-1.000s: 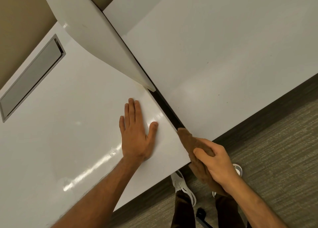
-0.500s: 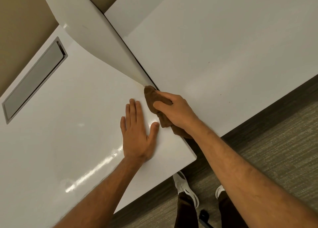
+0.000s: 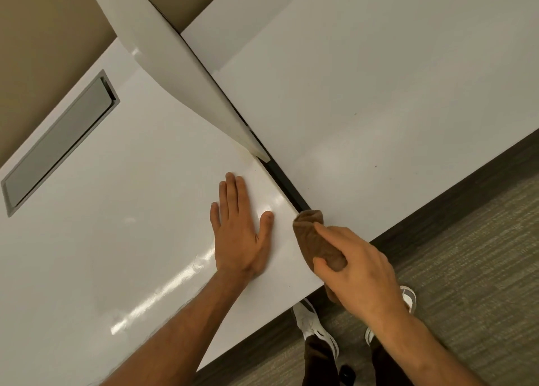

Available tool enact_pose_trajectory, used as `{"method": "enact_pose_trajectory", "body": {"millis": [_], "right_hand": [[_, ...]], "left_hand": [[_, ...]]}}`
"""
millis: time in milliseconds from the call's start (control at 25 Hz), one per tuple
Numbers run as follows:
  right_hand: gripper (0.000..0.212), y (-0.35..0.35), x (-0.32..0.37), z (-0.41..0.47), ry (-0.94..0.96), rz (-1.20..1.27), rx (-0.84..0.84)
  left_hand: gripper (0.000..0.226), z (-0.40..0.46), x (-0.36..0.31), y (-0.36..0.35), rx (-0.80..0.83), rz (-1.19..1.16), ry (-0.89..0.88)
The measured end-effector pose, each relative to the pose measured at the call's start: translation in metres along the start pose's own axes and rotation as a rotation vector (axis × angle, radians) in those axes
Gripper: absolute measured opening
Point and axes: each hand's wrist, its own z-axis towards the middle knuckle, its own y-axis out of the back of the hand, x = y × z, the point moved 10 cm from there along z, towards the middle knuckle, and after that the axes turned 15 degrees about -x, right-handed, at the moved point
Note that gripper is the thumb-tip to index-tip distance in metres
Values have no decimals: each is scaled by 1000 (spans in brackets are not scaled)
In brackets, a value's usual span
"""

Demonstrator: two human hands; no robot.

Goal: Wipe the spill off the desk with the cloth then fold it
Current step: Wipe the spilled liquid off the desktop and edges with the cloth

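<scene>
My right hand [image 3: 358, 266] grips a bunched brown cloth [image 3: 313, 237] at the near right corner of the white desk [image 3: 116, 240]. The cloth's tip presses against the desk's right edge, beside the dark gap to the neighbouring desk. My left hand [image 3: 240, 231] lies flat on the desk with its fingers spread, just left of the cloth and not touching it. A faint yellowish stain [image 3: 243, 149] shows at the foot of the white divider panel. Part of the cloth hangs hidden under my right hand.
A white divider panel [image 3: 180, 73] rises between this desk and the neighbouring white desk [image 3: 379, 79]. A grey cable-tray lid [image 3: 58, 140] is set into the desk's far left. Grey carpet [image 3: 466, 269] and my white shoes [image 3: 315, 324] lie below the front edge.
My right hand has drawn the cloth back along the desk's right edge, from the foot of the divider to the near corner. The left hand has stayed flat in place.
</scene>
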Motion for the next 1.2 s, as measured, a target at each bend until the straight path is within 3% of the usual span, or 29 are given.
{"method": "enact_pose_trajectory", "body": {"millis": [80,200,320,440,600,680,840,1040,1200], "right_hand": [[56,4,9,-5,69,-173,-44],[47,20,26,5,20,-3,-210],[53,18,56,14,59,72,-378],[69,-32,85,5,180,-125,-249],[96,-66,84,-11,359,-559,-157],[87,-68,88,-9,329,-566,-199],[67,-89,121,18,398,-564,-265],[55,-113,156,85,330,-506,-413],[58,-139,181,127,242,-570,-456]], "left_hand": [[83,0,-2,0,-13,-5,-11],[79,1,-1,-1,-18,-49,-24],[71,-3,-1,9,-85,-360,20],[64,-11,20,28,-136,-656,127],[77,-38,102,62,-55,-395,-46],[80,-49,171,85,-30,-202,-96],[92,-63,281,105,25,-6,27],[86,-66,309,92,34,19,39],[85,-67,311,90,11,35,26]]}}
